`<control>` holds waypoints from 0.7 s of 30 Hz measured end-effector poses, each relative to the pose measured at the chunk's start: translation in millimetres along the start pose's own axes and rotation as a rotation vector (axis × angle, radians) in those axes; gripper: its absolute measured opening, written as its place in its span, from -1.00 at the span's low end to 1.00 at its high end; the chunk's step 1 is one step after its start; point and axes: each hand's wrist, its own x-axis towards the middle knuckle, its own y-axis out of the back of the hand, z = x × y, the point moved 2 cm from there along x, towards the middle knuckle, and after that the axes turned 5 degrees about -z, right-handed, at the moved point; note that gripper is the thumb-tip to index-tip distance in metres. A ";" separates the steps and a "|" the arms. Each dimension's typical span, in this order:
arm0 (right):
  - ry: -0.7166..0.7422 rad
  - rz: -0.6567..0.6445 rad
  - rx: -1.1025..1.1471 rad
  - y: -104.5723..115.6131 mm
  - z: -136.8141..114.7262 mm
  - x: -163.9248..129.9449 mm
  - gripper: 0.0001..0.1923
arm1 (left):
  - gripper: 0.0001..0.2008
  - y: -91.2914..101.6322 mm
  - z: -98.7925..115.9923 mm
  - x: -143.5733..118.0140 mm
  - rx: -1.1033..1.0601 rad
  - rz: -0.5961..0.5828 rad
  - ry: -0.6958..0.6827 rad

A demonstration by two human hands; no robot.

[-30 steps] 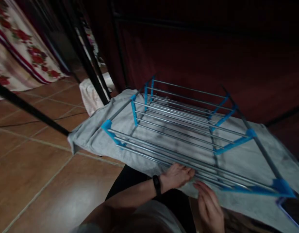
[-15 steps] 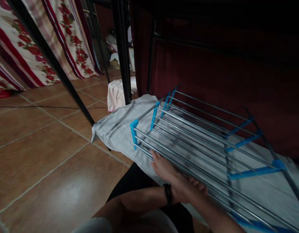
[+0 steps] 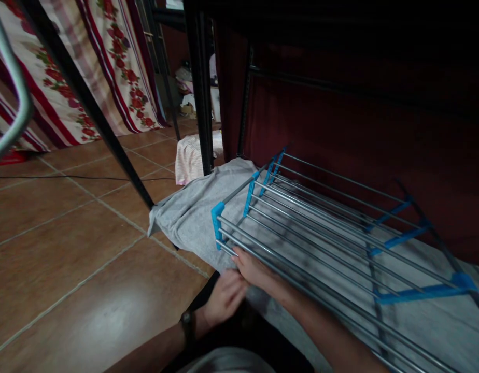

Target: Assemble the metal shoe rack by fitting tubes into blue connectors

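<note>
Dim room, brown tiled floor (image 3: pixel 68 243). Nearest, the left hand (image 3: pixel 224 298), a watch on its wrist, lies blurred at the near edge of a grey cloth (image 3: pixel 193 217); whether it grips cannot be told. Just beyond, the right hand (image 3: pixel 253 269) rests on the near rods of a folded drying rack (image 3: pixel 321 228) lying flat on the cloth, fingers loosely extended, not clamped. Farther off, black frame legs (image 3: pixel 200 88) and a floral curtain (image 3: pixel 118 67).

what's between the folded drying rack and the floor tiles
In the head view, a grey towel lies spread under the drying rack, covering the floor tiles there; the right hand rests at the rack's near edge.
</note>
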 end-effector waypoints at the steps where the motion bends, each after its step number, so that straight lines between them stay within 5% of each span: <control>1: 0.012 0.006 -0.008 0.4 -0.3 0.3 -0.71 | -0.63 23.6 -19.6 5.8 -0.090 0.192 0.148; 3: 0.040 0.034 -0.023 2.2 -1.1 0.0 -0.72 | -0.67 61.3 -50.3 25.9 -0.225 0.567 0.369; 4: 0.053 0.048 -0.033 3.4 -1.8 -0.5 -0.72 | -0.64 73.0 -59.9 40.0 -0.298 0.666 0.385; 9: 0.052 0.023 -0.059 8.8 -6.9 -1.5 -0.74 | -0.46 72.2 -69.8 99.4 -0.654 0.523 0.469; 13: 0.032 -0.014 -0.070 13.3 -11.4 0.1 -0.77 | -0.48 57.7 -62.2 105.2 -0.671 0.650 0.578; 21: 0.037 -0.029 -0.046 13.2 -2.8 6.2 -0.79 | -0.60 49.1 -81.8 110.5 -0.732 0.588 0.578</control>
